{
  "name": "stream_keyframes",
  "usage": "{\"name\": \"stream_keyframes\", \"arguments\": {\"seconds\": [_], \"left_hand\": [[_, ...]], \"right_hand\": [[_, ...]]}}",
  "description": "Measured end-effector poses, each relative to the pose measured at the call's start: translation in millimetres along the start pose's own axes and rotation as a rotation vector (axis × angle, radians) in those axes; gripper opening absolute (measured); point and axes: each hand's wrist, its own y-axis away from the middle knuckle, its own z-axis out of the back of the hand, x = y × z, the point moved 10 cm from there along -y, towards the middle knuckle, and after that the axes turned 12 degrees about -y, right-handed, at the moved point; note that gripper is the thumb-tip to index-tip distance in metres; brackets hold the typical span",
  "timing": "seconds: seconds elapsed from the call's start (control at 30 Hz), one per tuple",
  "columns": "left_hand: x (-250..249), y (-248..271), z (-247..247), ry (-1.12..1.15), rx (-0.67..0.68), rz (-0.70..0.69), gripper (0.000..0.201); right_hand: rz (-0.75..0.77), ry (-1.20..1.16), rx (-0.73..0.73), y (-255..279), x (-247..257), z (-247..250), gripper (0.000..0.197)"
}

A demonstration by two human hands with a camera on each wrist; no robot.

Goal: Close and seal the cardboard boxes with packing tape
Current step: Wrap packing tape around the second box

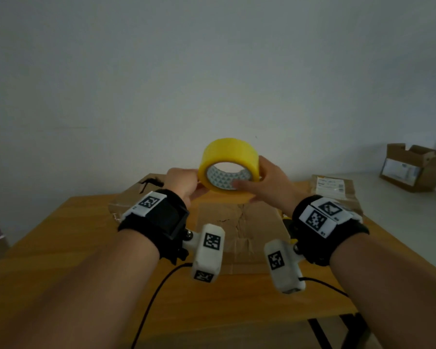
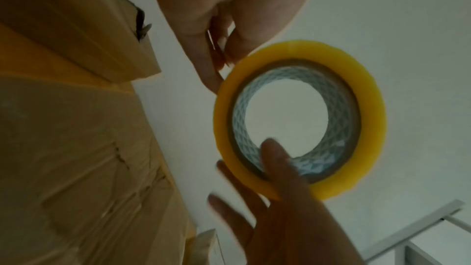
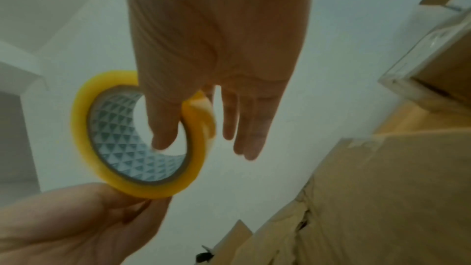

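Note:
I hold a yellow packing tape roll (image 1: 228,153) up in the air over the table with both hands. My left hand (image 1: 191,185) pinches the roll's left rim with its fingertips (image 2: 211,80). My right hand (image 1: 257,182) has its thumb (image 3: 163,128) inside the patterned core and its fingers along the outside, so it grips the roll's wall (image 3: 196,148). Below the roll a creased brown cardboard box (image 1: 239,222) lies with its flaps down on the wooden table (image 1: 61,248). No strip of tape is visibly pulled off the roll (image 2: 367,98).
A second cardboard box (image 1: 136,195) with a black mark sits at the back left of the table. A labelled box (image 1: 335,190) stands at the back right. An open box (image 1: 410,167) rests on a white surface far right. A black cable (image 1: 156,293) crosses the table's front.

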Motion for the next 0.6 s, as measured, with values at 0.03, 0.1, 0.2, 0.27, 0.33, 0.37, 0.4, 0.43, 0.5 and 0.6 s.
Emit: {"name": "stream_keyframes", "arguments": {"seconds": [0.03,0.1,0.2,0.27,0.33,0.37,0.4,0.43,0.5,0.6], "left_hand": [[1,2,-5,0.008,0.035,0.008,0.018],[4,2,-11,-0.012,0.076,0.010,0.015],[11,-2,-8,-0.152,0.091,-0.006,0.012],[16,-7,-7,-0.252,0.112,-0.019,0.004],[19,-10,-10,-0.335,0.146,-0.036,0.011],[21,-11,-12,-0.361,0.166,-0.036,0.015],[23,-13,-15,-0.366,0.188,-0.033,0.017],[25,-12,-18,-0.349,0.213,-0.021,0.017],[31,-8,-25,-0.273,0.264,0.026,0.015],[41,-5,-34,-0.150,0.295,0.097,0.021]], "right_hand": [[0.040,-0.018,-0.046,0,7,4,0.043],[0.093,0.024,-0.087,-1,15,9,0.028],[0.097,0.112,-0.096,0,15,11,0.028],[0.089,0.126,-0.098,0,15,10,0.026],[0.055,0.139,-0.071,0,12,6,0.027],[0.014,0.129,-0.045,1,7,3,0.029],[-0.041,0.117,-0.019,1,1,1,0.030],[-0.096,0.113,0.005,3,-5,0,0.030],[-0.168,0.147,0.059,7,-16,-2,0.032],[-0.179,0.161,0.102,11,-22,0,0.041]]}}
